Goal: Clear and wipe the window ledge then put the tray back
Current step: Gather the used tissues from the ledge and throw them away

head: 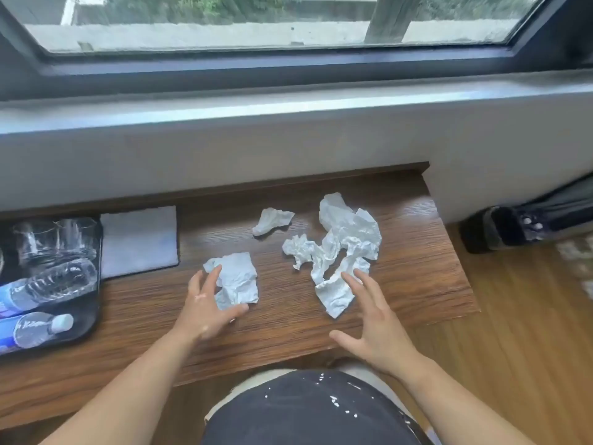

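Note:
Crumpled white tissues lie on the wooden table (401, 277): a small one (272, 220) at the back, a flat one (239, 281) in the middle, and a large tangled clump (343, 248) to the right. My left hand (205, 309) is open, its fingers and thumb touching the flat tissue's left and lower edges. My right hand (375, 322) is open with fingertips at the clump's near end. A black tray (93, 319) at the left edge carries two glasses (54, 242) and two water bottles (51, 287). A folded grey cloth (138, 240) lies beside the tray. The grey window ledge (288, 114) runs above the table.
The window (272, 20) sits behind the ledge in a dark frame. A dark bag (526, 220) stands on the wooden floor to the right of the table. My torso in dark clothing fills the bottom centre.

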